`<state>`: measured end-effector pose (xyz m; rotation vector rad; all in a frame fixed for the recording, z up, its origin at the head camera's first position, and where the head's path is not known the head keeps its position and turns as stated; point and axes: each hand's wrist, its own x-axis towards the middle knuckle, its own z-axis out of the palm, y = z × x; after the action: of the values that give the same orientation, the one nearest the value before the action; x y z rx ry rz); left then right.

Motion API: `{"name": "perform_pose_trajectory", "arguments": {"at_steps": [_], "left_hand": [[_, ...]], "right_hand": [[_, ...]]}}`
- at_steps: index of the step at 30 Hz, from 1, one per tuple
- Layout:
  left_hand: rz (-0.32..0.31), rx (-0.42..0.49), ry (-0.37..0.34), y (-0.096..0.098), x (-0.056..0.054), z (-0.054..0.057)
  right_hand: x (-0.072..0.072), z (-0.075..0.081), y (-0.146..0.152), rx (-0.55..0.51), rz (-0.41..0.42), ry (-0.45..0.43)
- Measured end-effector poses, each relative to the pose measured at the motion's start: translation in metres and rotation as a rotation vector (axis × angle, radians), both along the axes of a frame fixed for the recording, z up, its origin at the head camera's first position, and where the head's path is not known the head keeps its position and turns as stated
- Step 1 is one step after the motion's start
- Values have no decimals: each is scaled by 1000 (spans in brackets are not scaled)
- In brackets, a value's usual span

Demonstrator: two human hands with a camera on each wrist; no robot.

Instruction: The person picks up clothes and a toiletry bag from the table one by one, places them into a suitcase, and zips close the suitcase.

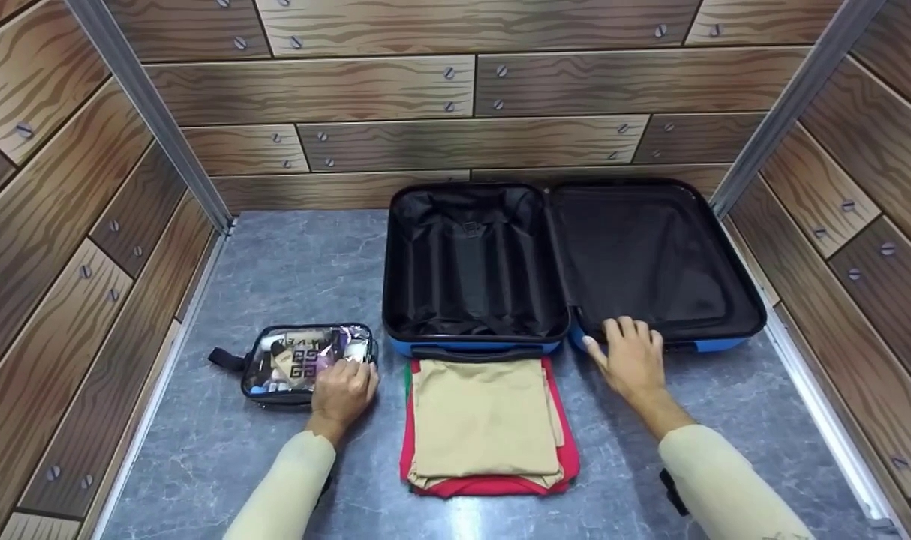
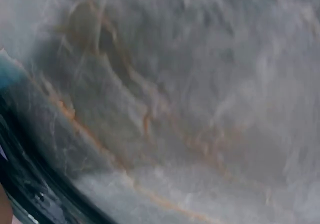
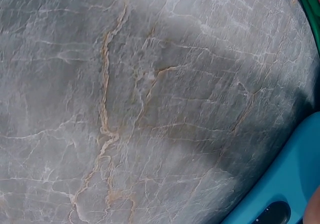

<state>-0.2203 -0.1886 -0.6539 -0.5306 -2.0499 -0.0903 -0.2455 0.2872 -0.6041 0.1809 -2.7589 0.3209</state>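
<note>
A clear toiletry bag [image 1: 275,352] with black trim lies at the left, small items showing through its plastic. My left hand [image 1: 343,394] grips its near right corner with curled fingers; the fingertips are hidden. The black trim [image 2: 35,174] crosses the lower left of the left wrist view. A blue suitcase lies open with a black interior: a deep half [image 1: 470,262] and a lid half [image 1: 643,255]. Fairly straight fingers of my right hand [image 1: 634,364] rest over the lid's near rim, thumb apart by the blue shell [image 3: 285,184].
Folded beige clothing [image 1: 485,420] lies on red clothing [image 1: 568,457] in front of the deep half, with a green edge showing at the left. The suitcase's black handle [image 1: 478,352] overlaps the stack's far edge. Wood-patterned walls [image 1: 395,90] enclose the grey marbled surface [image 1: 298,255].
</note>
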Motion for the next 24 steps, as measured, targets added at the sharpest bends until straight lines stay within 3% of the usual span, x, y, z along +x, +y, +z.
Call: {"name": "perform_pose_trajectory", "arguments": {"at_steps": [2, 4, 8, 12, 17, 20, 24], "left_hand": [[-28, -10, -41, -3, 0, 4], [-34, -12, -128, -7, 1, 10], [30, 17, -419, -17, -2, 30], [131, -19, -688, -23, -25, 48], [201, -64, -821, -43, -53, 54], [222, -54, -879, -57, -60, 52], [188, -32, -983, -66, -67, 48]], "right_hand": [[-1, -1, 0, -2, 1, 8], [-1, -1, 0, -2, 7, 5], [-1, -1, 2, 4, 13, 0], [-2, 0, 5, 11, -2, -1], [-3, 0, 3, 16, -1, -25], [-3, -1, 1, 20, -1, -31], [-2, 0, 2, 29, -11, -20]]}}
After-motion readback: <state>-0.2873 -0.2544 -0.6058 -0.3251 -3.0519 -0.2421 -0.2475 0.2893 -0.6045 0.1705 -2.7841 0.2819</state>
